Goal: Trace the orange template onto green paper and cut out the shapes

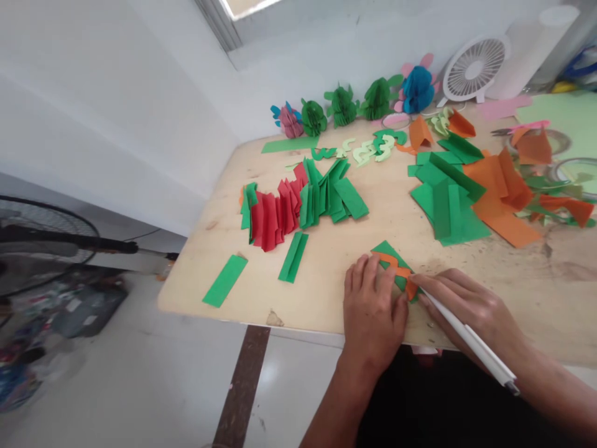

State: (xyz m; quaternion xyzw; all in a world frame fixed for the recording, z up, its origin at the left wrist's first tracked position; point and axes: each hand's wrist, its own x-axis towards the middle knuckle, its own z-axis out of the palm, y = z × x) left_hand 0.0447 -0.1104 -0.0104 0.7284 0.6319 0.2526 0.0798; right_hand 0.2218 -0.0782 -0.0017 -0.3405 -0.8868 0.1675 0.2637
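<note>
Near the table's front edge lies a green paper piece (388,249), with an orange wavy paper cutout (400,271) on top of it. My left hand (375,298) rests its fingertips on these papers, fingers extended and a little apart, pressing from above. A white pen (471,339) is gripped in my right hand (476,308); its tip end is at the right side of the orange cutout, partly hidden by my fingers.
Folded red papers (265,221) and green papers (326,193) stand left of centre. Green sheets (450,205) and orange sheets (501,193) pile up at right. Honeycomb paper figures (342,106) and a white fan (474,70) line the wall. A green strip (226,280) lies front left.
</note>
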